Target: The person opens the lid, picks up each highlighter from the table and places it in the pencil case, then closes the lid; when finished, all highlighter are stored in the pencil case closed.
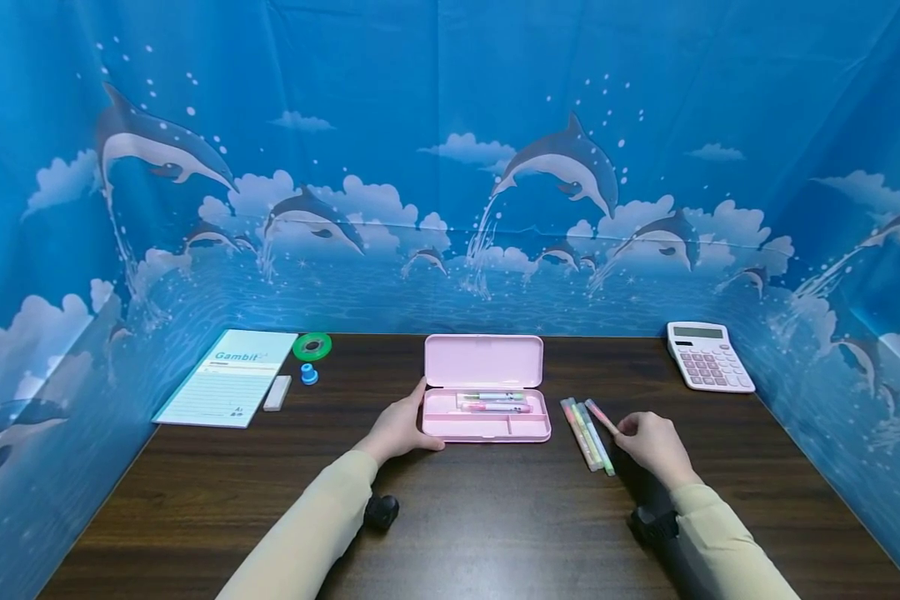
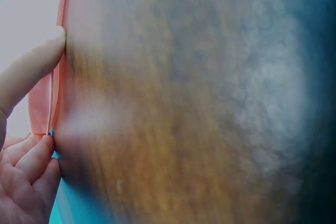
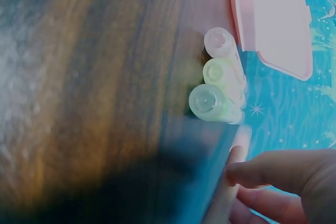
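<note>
An open pink pencil case [image 1: 483, 362] lies mid-table with its lid tipped back; several pens [image 1: 497, 407] are in its rear compartment. My left hand [image 1: 396, 427] grips the case's left end, thumb at the front edge. In the left wrist view, the thumb [image 2: 39, 61] and fingertips press the case's pink side. My right hand [image 1: 654, 446] pinches a slim pink pen [image 1: 602, 415] between thumb and fingers, right of the case. Beside it, three pale-coloured pens [image 1: 587, 437] lie side by side on the table. The right wrist view shows their round ends [image 3: 207, 100] near the held pen.
Far left are a Gambit notepad [image 1: 228, 379], a white eraser [image 1: 277, 393], a green tape roll [image 1: 312, 347] and a small blue object [image 1: 309, 374]. At the right back stands a calculator [image 1: 708, 357]. A dolphin-print curtain [image 1: 390, 283] borders the dark wooden table [image 1: 495, 525].
</note>
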`<state>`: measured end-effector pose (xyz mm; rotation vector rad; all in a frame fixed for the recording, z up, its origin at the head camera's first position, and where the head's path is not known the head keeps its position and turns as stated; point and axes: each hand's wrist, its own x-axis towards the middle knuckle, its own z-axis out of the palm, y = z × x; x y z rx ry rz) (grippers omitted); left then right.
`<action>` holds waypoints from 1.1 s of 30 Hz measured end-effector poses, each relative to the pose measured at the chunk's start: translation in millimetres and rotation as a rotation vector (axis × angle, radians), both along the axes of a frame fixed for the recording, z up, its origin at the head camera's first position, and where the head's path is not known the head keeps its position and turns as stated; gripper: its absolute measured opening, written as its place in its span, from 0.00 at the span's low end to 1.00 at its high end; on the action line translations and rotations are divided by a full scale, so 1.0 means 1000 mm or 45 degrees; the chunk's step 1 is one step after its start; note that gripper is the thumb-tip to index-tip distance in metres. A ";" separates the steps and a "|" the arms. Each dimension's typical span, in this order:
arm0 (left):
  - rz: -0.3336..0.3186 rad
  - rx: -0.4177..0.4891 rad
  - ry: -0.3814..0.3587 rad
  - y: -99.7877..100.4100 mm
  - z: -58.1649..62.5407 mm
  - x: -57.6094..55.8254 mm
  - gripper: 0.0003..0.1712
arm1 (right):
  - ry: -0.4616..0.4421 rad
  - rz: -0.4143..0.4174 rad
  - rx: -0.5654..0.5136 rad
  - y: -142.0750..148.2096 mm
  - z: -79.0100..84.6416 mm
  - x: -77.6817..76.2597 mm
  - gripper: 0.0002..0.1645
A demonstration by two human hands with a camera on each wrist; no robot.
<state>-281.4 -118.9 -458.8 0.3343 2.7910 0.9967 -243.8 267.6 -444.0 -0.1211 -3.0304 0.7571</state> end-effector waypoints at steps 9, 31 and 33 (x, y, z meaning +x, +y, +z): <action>0.001 -0.003 0.013 -0.002 -0.002 -0.002 0.68 | 0.118 0.021 0.000 -0.013 0.005 -0.003 0.08; 0.007 0.009 0.026 0.000 -0.005 0.001 0.68 | 0.285 0.202 -0.001 -0.083 0.009 -0.017 0.06; 0.010 0.009 0.026 0.000 -0.005 0.001 0.68 | 0.305 0.220 -0.010 -0.090 0.009 -0.018 0.06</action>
